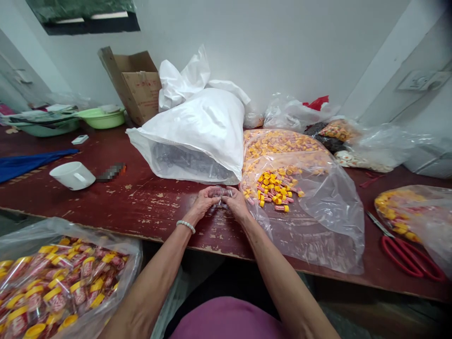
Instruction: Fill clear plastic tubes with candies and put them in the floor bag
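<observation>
My left hand (204, 202), with a beaded bracelet on its wrist, and my right hand (236, 203) meet at the table's front part. The fingers of both are closed around small clear plastic containers (221, 192); their exact shape and count are blurred. Just behind the hands lies a white sack (208, 127), its mouth facing me and full of clear plastic pieces (187, 160). To the right, a clear plastic bag (328, 207) lies with many small pink-labelled tubes with yellow caps (273, 188) in its opening.
At lower left, a lined container holds larger yellow-capped bottles (56, 296). A white mug (72, 175), a cardboard box (143, 92) and a green basin (102, 117) stand on the left. Red-handled scissors (406, 254) and another filled bag (420, 207) lie at right.
</observation>
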Motion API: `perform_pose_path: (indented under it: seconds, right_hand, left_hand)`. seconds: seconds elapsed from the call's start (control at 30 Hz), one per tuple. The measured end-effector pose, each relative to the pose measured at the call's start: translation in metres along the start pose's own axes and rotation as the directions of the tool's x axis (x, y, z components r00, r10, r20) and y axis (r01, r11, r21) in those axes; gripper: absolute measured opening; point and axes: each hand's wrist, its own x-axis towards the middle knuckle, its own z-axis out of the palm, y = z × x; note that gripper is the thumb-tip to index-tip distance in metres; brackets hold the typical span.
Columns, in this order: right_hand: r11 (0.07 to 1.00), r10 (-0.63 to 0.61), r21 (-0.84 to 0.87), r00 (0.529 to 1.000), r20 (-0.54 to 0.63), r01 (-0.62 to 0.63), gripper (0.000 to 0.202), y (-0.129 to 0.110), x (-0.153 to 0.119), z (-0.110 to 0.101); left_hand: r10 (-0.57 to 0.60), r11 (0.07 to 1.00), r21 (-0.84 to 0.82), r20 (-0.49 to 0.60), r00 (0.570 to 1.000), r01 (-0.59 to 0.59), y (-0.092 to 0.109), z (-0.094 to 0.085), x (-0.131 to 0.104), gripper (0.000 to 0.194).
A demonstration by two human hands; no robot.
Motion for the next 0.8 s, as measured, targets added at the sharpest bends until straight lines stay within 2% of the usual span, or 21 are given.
perform_pose_path:
  seconds: [0.1,0.23,0.4,0.47,0.53,0.6,0.67,0.73,0.8]
  right_hand:
    - [0.994,0.022,0.108,1.0,-0.023,-0.019,0.043,0.003,-0.007,0.002]
    - [0.978,0.015,0.209,0.999,-0.041,-0.006,0.035,0.002,-0.014,0.003]
    - [0.958,-0.02,0.283,0.993,-0.115,0.052,0.031,-0.003,-0.019,0.0]
    - [0.952,-0.078,0.28,0.982,-0.173,0.125,0.031,-0.009,-0.022,-0.001]
    - [0.953,-0.194,0.192,0.96,-0.203,0.233,0.03,-0.016,-0.025,-0.001]
    - [0.942,-0.324,0.045,0.936,-0.133,0.333,0.031,-0.023,-0.028,-0.002]
    - [0.919,-0.388,-0.071,0.921,0.005,0.388,0.03,-0.025,-0.029,-0.002]
    - [0.922,-0.356,-0.124,0.929,0.097,0.366,0.028,-0.021,-0.029,-0.004]
    - [0.944,-0.282,-0.145,0.953,0.109,0.296,0.028,-0.014,-0.028,-0.006]
  left_hand:
    - [0.028,0.993,-0.11,-0.055,0.998,-0.033,-0.005,0.004,-0.011,0.042]
    - [0.021,0.998,-0.049,-0.102,0.995,-0.026,-0.005,0.008,-0.017,0.034]
    - [0.085,0.977,0.195,-0.009,0.996,-0.081,0.007,0.006,-0.02,0.039]
    - [0.109,0.921,0.375,0.015,0.994,-0.107,0.015,0.004,-0.024,0.039]
    - [0.111,0.818,0.564,0.043,0.993,-0.116,0.024,0.001,-0.029,0.033]
    - [0.098,0.711,0.688,0.104,0.99,-0.143,0.031,-0.001,-0.033,0.025]
    - [0.091,0.643,0.741,0.176,0.98,-0.193,0.036,-0.002,-0.036,0.02]
    - [0.082,0.635,0.743,0.21,0.974,-0.214,0.038,-0.003,-0.038,0.021]
    - [0.051,0.693,0.702,0.179,0.983,-0.164,0.037,-0.005,-0.04,0.022]
